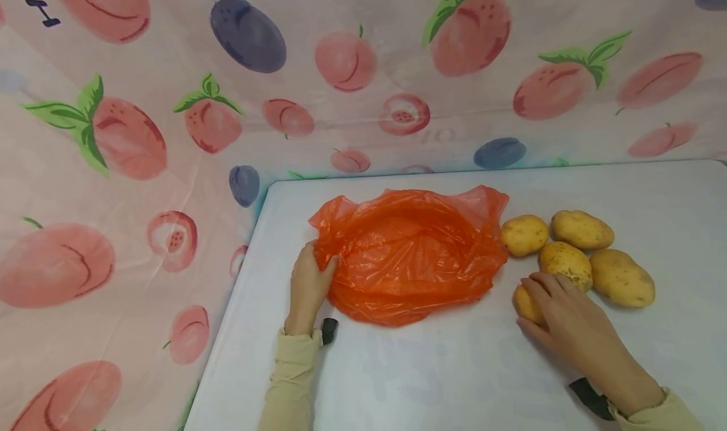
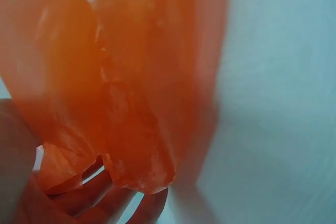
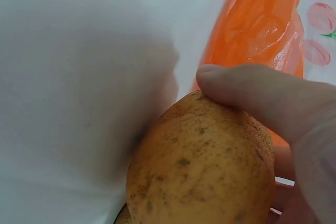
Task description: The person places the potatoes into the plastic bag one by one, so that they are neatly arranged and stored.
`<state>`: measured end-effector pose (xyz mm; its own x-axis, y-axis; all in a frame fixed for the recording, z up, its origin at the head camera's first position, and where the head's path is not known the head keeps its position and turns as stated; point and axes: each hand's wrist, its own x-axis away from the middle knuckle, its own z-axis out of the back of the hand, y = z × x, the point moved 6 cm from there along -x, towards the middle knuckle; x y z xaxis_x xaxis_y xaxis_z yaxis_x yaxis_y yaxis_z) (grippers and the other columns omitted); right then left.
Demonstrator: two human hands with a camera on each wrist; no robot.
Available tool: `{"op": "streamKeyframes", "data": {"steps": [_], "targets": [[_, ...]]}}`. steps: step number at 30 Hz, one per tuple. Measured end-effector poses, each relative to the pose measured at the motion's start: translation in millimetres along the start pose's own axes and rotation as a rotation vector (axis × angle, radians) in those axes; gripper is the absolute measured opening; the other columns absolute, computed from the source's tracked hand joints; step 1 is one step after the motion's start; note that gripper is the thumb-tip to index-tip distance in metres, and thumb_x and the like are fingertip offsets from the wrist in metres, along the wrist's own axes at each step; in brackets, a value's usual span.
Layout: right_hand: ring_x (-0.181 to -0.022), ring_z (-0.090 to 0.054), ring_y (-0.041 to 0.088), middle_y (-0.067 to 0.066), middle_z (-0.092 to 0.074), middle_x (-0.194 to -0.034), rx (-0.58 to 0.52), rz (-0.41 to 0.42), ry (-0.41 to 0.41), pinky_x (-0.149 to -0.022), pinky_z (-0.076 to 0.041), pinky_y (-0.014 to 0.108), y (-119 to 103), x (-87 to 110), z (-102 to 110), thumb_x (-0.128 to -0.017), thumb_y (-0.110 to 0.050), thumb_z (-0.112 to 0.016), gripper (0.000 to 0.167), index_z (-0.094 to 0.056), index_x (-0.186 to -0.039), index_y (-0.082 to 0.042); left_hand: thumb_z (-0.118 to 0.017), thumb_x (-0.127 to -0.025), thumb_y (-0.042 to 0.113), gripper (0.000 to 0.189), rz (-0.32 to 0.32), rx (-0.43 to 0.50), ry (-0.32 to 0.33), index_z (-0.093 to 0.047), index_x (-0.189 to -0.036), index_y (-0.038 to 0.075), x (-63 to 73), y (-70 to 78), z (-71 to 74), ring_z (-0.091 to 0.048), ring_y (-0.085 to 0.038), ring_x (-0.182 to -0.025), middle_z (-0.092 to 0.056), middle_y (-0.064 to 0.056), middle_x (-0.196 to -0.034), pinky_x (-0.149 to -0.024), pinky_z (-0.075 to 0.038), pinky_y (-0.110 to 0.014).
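An orange plastic bag (image 1: 406,254) lies spread on the white table, its mouth gaping toward me. My left hand (image 1: 309,286) holds the bag's left edge, thumb on the near side; in the left wrist view its fingers (image 2: 113,198) show behind the thin film. On the right, my right hand (image 1: 573,320) grips a potato (image 1: 528,305), the nearest of a group. The right wrist view shows the thumb (image 3: 247,87) pressed along this speckled potato (image 3: 199,166), with other fingers round its far side.
Beside the bag's right edge sit more potatoes: one at left (image 1: 524,235), one at the back (image 1: 582,229), one in the middle (image 1: 565,264) and a large one at right (image 1: 621,278). A fruit-patterned sheet (image 1: 352,122) hangs behind the white table (image 1: 431,374).
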<state>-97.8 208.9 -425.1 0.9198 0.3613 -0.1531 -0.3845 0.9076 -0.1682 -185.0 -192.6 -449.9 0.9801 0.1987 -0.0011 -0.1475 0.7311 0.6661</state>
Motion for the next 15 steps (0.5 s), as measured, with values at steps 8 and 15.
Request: {"op": "streamKeyframes", "data": {"steps": [8, 15], "targets": [[-0.104, -0.052, 0.038, 0.022, -0.059, -0.116, -0.022, 0.015, 0.074, -0.088, -0.050, 0.056, -4.4, -4.8, 8.7, -0.072, -0.029, -0.086, 0.062, -0.061, -0.119, 0.004, -0.068, -0.094, 0.024, 0.053, -0.015, 0.010, 0.010, -0.049, -0.138, 0.001, -0.9, 2.0, 2.5, -0.058, -0.034, -0.119, -0.058, -0.018, -0.134, -0.106, -0.047, -0.050], [-0.105, -0.053, 0.036, 0.019, -0.060, -0.115, -0.052, 0.047, 0.163, -0.085, -0.052, 0.055, -12.4, -12.5, 18.3, -0.073, -0.027, -0.083, 0.059, -0.062, -0.119, 0.003, -0.068, -0.094, 0.025, 0.052, -0.023, 0.013, 0.011, -0.050, -0.137, 0.000, -1.9, 3.1, 5.0, -0.058, -0.034, -0.117, -0.059, -0.018, -0.133, -0.105, -0.047, -0.050]]}}
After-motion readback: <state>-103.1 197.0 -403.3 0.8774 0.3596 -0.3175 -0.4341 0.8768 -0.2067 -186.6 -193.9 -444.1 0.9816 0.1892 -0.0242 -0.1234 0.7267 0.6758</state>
